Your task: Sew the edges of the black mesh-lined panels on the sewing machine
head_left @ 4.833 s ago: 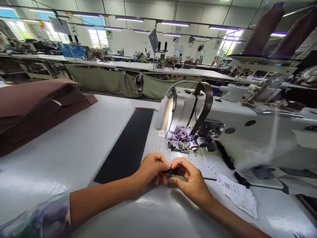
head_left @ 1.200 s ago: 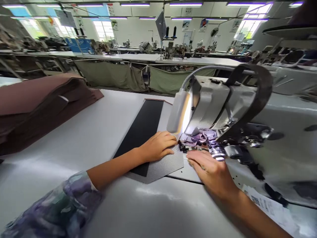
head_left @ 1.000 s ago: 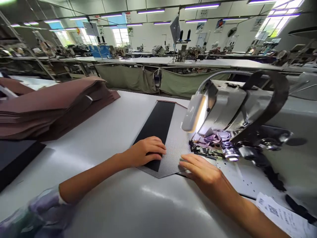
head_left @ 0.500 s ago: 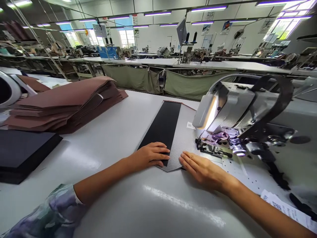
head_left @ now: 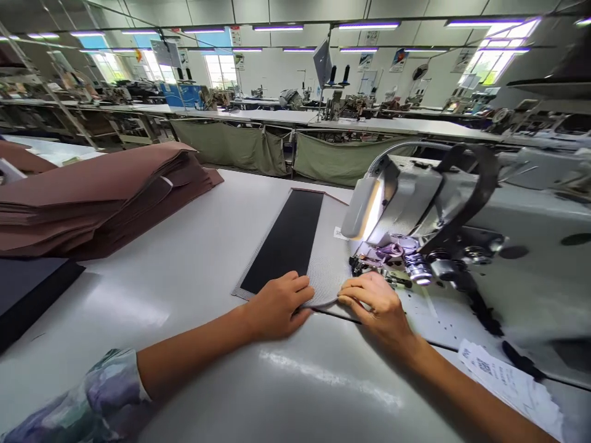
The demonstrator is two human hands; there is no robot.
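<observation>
A grey mesh panel (head_left: 325, 271) with a black strip (head_left: 286, 240) on top lies on the white table, beside the sewing machine (head_left: 462, 215). My left hand (head_left: 277, 304) is at the panel's near edge, with the thumb on top and the fingers curled at the edge. My right hand (head_left: 376, 301) pinches the near right corner of the panel, just in front of the presser foot (head_left: 369, 264). The edge between my hands bows up a little. The machine's lamp (head_left: 364, 209) is lit.
A tall stack of brown fabric pieces (head_left: 92, 197) lies at the left, with a dark stack (head_left: 28, 295) nearer me. Printed paper slips (head_left: 508, 381) lie at the right near the table edge. A brown strap (head_left: 471, 191) loops over the machine head.
Both hands went from lying flat on the panel to gripping its near edge. The panel has turned and slid so its right corner lies close to the presser foot.
</observation>
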